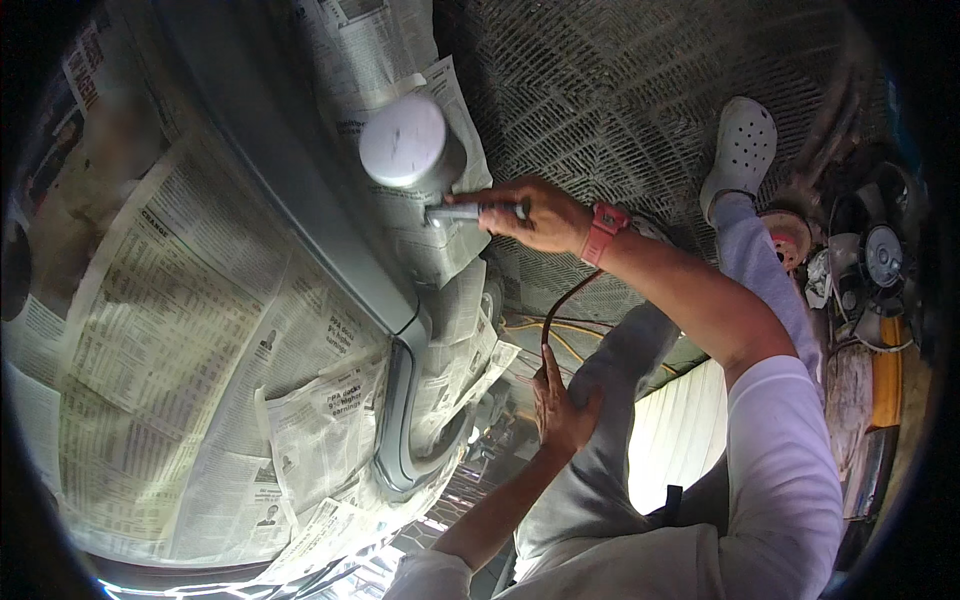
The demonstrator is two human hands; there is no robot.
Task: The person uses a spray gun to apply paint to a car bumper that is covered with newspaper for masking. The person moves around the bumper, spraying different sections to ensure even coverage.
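My right hand (540, 213), with a red watch on the wrist, is closed round the handle of a spray gun (468, 211). The gun's round metal cup (405, 142) sits on the far side of my fingers, over newspaper. Just left of the gun runs a long grey vehicle trim panel (330, 255), which bends down round a wheel arch. A dark hose (552, 318) curves below my right forearm to my left hand (567, 415). The left fingers are closed on the hose, with the thumb apart; the hose's further run is hidden there.
Newspaper sheets (170, 370) mask the vehicle body on both sides of the grey panel. A ribbed dark mat (600, 90) covers the floor. My foot wears a white clog (742, 145). At the right lie a fan (883, 255), a reddish round part (787, 238) and other clutter.
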